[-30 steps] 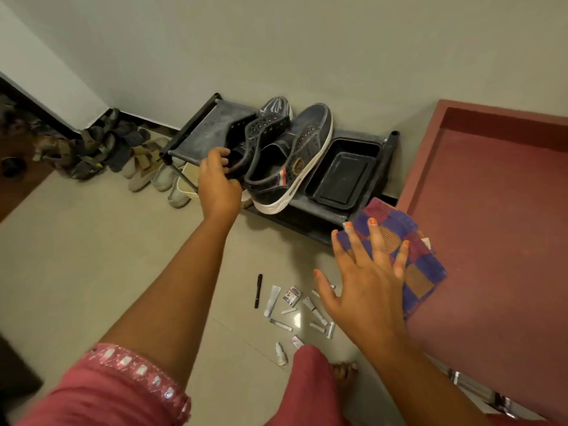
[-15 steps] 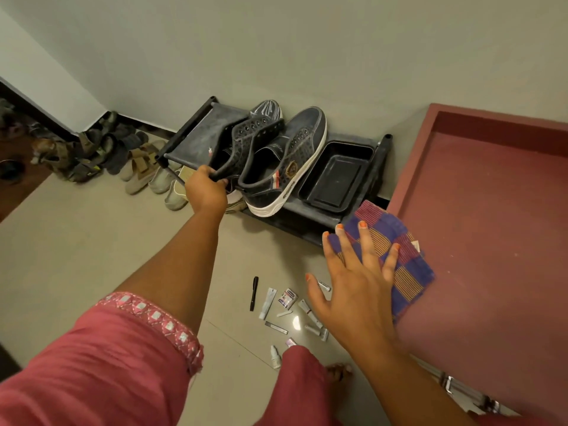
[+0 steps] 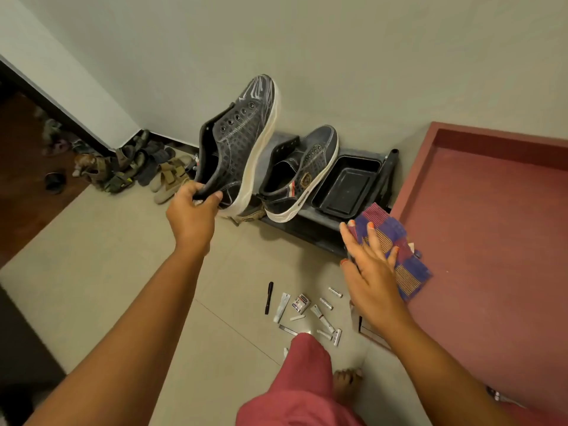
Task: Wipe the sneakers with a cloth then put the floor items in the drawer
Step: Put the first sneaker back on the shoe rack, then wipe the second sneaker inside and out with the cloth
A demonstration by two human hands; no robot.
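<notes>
My left hand [image 3: 192, 216] grips the heel of a dark grey sneaker [image 3: 242, 142] with a white sole, lifted off the rack with its toe pointing up. The second sneaker [image 3: 301, 176] stays on the black shoe rack [image 3: 307, 232]. My right hand [image 3: 368, 272] lies with straight fingers on a blue and red checked cloth [image 3: 405, 272] at the corner of the maroon cabinet top [image 3: 491, 241]. On the floor tiles lie a black pen [image 3: 269, 298] and several small tubes and batteries [image 3: 301, 305].
An empty black tray [image 3: 347, 186] sits on the rack to the right of the second sneaker. Sandals [image 3: 138, 170] are piled along the wall at the left. My bare foot [image 3: 347, 382] stands just below the floor items. A metal handle [image 3: 493, 393] shows on the cabinet front.
My left hand has lifted the left sneaker off the rack, up and toward me. My right hand has moved onto the cloth.
</notes>
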